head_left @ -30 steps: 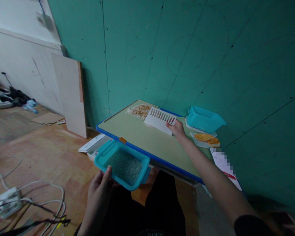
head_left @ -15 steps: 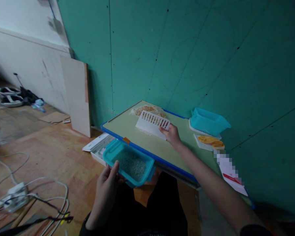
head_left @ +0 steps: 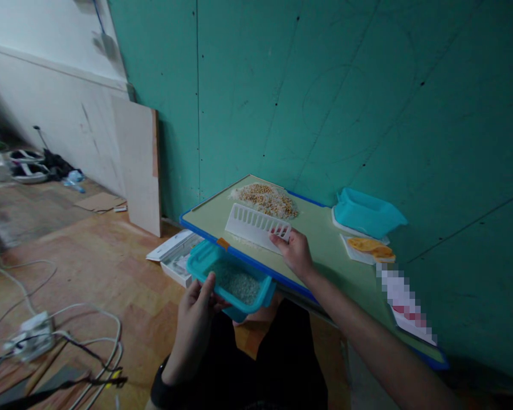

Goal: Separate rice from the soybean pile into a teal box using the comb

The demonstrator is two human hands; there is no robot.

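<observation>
**Scraper drawn to the near edge, box raised to meet it**

Since a second ago the white slotted scraper (head_left: 256, 226) has come away from the heap of beans (head_left: 267, 199) and across the table (head_left: 325, 242) to its near blue rim, and the teal container (head_left: 231, 279) has come up until its far wall sits tucked just under that rim.

The right hand (head_left: 294, 250) grips the scraper by its right end, fingers closed over the last slots, with the blade standing on its long edge and leaning back toward the heap. A thin trail of pale grains (head_left: 243, 242) lies along its near side. Held this way, the slots look suited to letting small grains through while holding back the larger beans, which remain piled beyond the scraper, well past the right hand.

The left hand (head_left: 199, 302) clasps the teal container at its near left corner, thumb over the rim and fingers underneath, keeping it roughly level and directly below the scraper. So placed, it seems set to catch whatever goes over the edge. A shallow layer of pale fine grains (head_left: 239, 283) covers its bottom.

Right of the right hand, a second teal box (head_left: 367, 212) rests on a white lid; its contents are hidden. Just nearer, a white tray (head_left: 370, 246) holds something orange. Beyond the left hand, a white box (head_left: 175, 259) lies on the floor.
</observation>
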